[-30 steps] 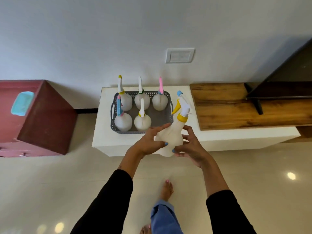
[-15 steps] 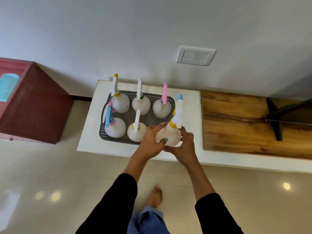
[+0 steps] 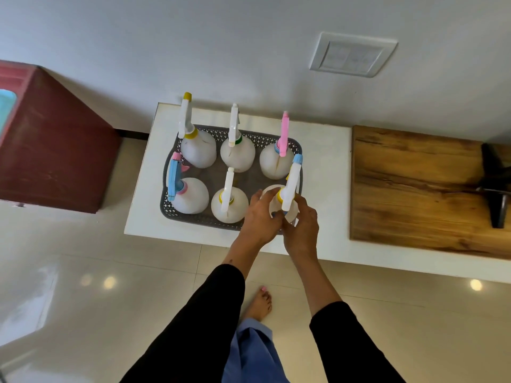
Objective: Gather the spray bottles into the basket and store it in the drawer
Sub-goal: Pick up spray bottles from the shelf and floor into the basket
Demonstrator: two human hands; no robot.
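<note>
A grey perforated basket [image 3: 166, 210] stands on a low white cabinet [image 3: 141, 205]. Several white spray bottles stand upright in it, among them one with a yellow collar [image 3: 197, 146], one with a pink trigger [image 3: 275, 163] and one with a blue trigger [image 3: 190, 194]. At the basket's front right corner stands a white bottle with a yellow collar and a blue nozzle tip [image 3: 290, 186]. My left hand [image 3: 260, 217] and my right hand [image 3: 301, 228] both grip its body, largely hiding it.
A dark red box [image 3: 55, 145] stands on the floor to the left. A wooden top [image 3: 420, 189] with a black stand [image 3: 495, 186] lies to the right. My bare foot [image 3: 260, 302] is on the glossy tiled floor below. A wall switch plate [image 3: 351, 55] is above.
Both hands carried the blue-tipped bottle from in front of the cabinet forward and down into the basket's front right corner. The camera moved closer over the basket.
</note>
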